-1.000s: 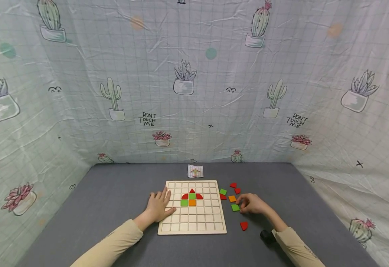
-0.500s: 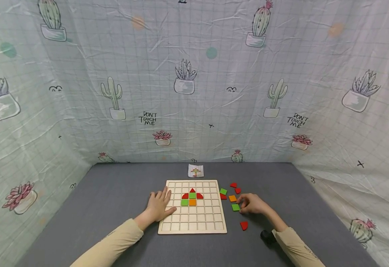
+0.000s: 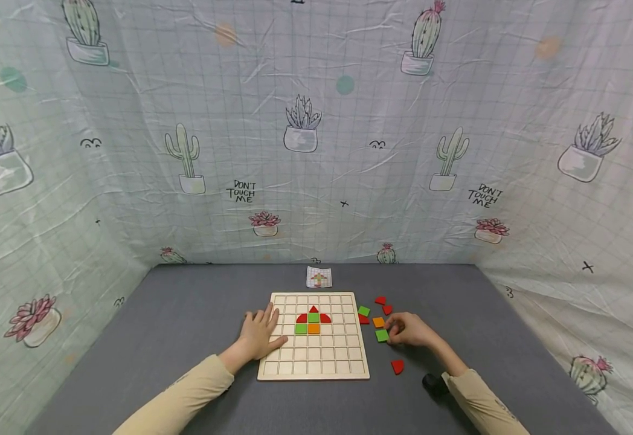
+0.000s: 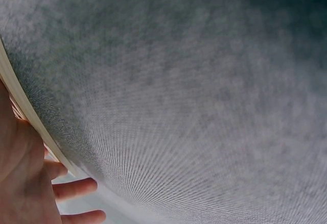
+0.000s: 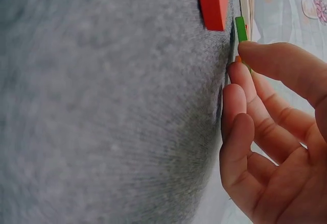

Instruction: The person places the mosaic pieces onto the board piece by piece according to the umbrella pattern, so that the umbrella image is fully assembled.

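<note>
A pale wooden grid board lies on the grey table. My left hand rests on its left edge with fingers spread; in the left wrist view the fingers reach past the board's rim. Set in the board are a red triangle, two red quarter-round tiles, green squares and an orange square. Right of the board, my right hand pinches a green square tile between thumb and finger. In the right wrist view this green tile stands out edge-on beyond the thumb.
Around the right hand lie an orange square, another green square overlapping a red tile, and red tiles. A pattern card lies behind the board. A dark object is at the right wrist. A cactus-print curtain surrounds the table.
The right hand has shifted slightly away from the body, and the green square tile has moved and turned a little with it. The left hand has stayed on the board.
</note>
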Demonstrator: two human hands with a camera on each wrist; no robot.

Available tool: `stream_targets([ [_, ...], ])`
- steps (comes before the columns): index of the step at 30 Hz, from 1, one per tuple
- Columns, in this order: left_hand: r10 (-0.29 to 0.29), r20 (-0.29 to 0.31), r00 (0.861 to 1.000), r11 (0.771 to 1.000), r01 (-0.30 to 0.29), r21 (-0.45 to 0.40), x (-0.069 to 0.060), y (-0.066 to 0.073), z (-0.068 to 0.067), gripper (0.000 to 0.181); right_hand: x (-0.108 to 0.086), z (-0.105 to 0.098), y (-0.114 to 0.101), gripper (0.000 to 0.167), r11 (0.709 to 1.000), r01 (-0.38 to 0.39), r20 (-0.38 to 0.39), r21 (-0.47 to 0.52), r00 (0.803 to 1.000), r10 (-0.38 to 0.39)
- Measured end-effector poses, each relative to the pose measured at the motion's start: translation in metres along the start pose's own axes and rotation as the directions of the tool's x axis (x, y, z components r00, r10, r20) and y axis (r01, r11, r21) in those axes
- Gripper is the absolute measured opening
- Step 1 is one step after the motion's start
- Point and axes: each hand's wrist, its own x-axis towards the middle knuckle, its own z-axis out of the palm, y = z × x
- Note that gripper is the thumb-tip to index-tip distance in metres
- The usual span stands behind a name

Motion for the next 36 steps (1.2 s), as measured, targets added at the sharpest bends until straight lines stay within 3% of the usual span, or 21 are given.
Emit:
stream_targets([
  [16,-0.003,-0.008,1.000,1.000,0.003,0.011,0.001,-0.001,0.000,0.071,0.004,0.005,-0.007,0.023,0.998,-0.008,-0.018,0.058,1.000,0.009],
  [36,0.001,-0.027,1.000,0.999,0.000,0.032,0.000,-0.001,0.002,0.071,0.035,0.028,-0.037,0.025,0.993,0.020,-0.009,0.120,1.000,-0.019],
])
